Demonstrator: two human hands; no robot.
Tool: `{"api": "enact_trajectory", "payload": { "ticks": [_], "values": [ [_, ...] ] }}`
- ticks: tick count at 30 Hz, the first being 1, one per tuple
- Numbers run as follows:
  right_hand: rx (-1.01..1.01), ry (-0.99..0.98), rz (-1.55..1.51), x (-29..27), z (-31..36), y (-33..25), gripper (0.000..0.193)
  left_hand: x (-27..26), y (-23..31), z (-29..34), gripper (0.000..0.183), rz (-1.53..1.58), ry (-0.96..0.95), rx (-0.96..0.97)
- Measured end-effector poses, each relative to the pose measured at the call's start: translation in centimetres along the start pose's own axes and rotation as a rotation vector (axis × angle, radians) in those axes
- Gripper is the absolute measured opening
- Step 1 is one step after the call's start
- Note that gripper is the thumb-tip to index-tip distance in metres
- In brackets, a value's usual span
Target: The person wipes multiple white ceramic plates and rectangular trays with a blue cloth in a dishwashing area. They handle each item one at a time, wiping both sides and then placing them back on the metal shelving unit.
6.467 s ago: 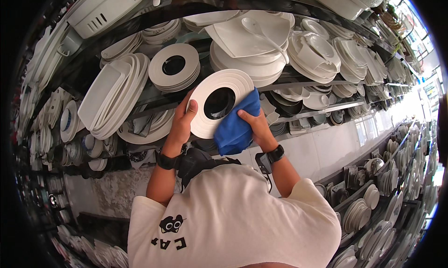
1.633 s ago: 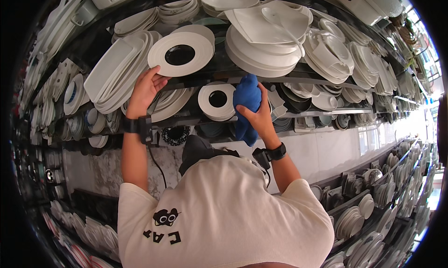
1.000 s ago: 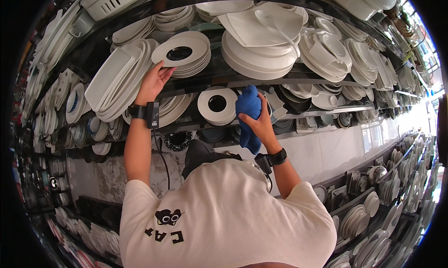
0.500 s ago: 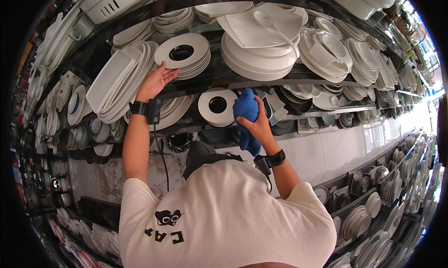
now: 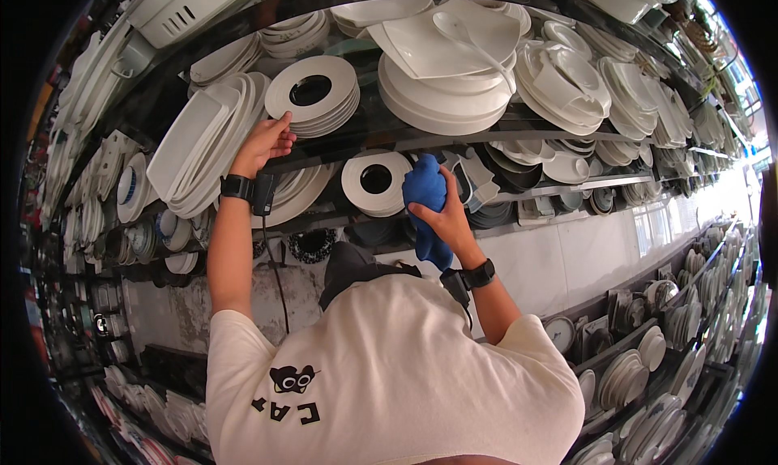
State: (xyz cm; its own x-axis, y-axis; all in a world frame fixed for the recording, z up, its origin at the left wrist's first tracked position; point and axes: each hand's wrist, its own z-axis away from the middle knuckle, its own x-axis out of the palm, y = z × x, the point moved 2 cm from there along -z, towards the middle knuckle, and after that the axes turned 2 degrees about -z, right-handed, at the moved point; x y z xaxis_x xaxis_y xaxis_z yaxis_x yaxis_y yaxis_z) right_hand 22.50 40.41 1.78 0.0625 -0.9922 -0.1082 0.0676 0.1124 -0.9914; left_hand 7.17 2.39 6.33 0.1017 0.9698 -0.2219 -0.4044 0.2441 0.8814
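Note:
My left hand (image 5: 266, 143) is at the near left edge of a stack of round white plates (image 5: 350, 113) on the upper shelf. The top plate has a dark round centre. One digit reaches its rim, while the other fingers bend loosely below it, apart from one another; no plate is lifted. A bundled blue cloth (image 5: 424, 191) is gripped in my right hand (image 5: 447, 226), its lower end hanging down. That hand is in front of the lower shelf, just right of another round white plate (image 5: 353, 181) with a dark centre.
Long white rectangular dishes (image 5: 190, 145) lean left of my left hand. A tall pile of white plates (image 5: 442, 121) carries a square dish and a spoon (image 5: 474, 40). Dark shelf edges run across in front of me, and more crockery racks (image 5: 624, 376) stand behind at right.
My left hand's fingers, stretched along the stack's side before, have curled in and drawn back slightly to the left. My right hand keeps the blue cloth in nearly the same place.

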Motion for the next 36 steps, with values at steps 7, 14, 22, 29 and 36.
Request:
{"api": "enact_trajectory", "payload": {
  "ticks": [7,14,22,29,36],
  "values": [
    [0.016,0.009,-0.017,-0.3,0.0,0.9,0.091,1.1,-0.1,0.3,0.044,-0.058,0.045,-0.029],
    [0.066,0.076,-0.016,-1.7,0.4,2.2,0.091,3.8,-3.9,3.5,0.050,0.119,-0.371,-0.056],
    [0.079,0.109,0.050,-3.6,0.6,3.6,0.089,9.7,-20.6,-3.0,0.031,0.043,-0.146,-0.363],
    [0.154,0.118,0.085,-4.3,1.0,3.2,0.090,13.4,-26.2,-7.2,0.039,0.080,-0.058,-0.528],
    [0.202,0.143,0.154,-5.1,1.7,4.1,0.091,15.9,-28.1,-8.2,0.038,0.081,-0.030,-0.513]
  ]
}}
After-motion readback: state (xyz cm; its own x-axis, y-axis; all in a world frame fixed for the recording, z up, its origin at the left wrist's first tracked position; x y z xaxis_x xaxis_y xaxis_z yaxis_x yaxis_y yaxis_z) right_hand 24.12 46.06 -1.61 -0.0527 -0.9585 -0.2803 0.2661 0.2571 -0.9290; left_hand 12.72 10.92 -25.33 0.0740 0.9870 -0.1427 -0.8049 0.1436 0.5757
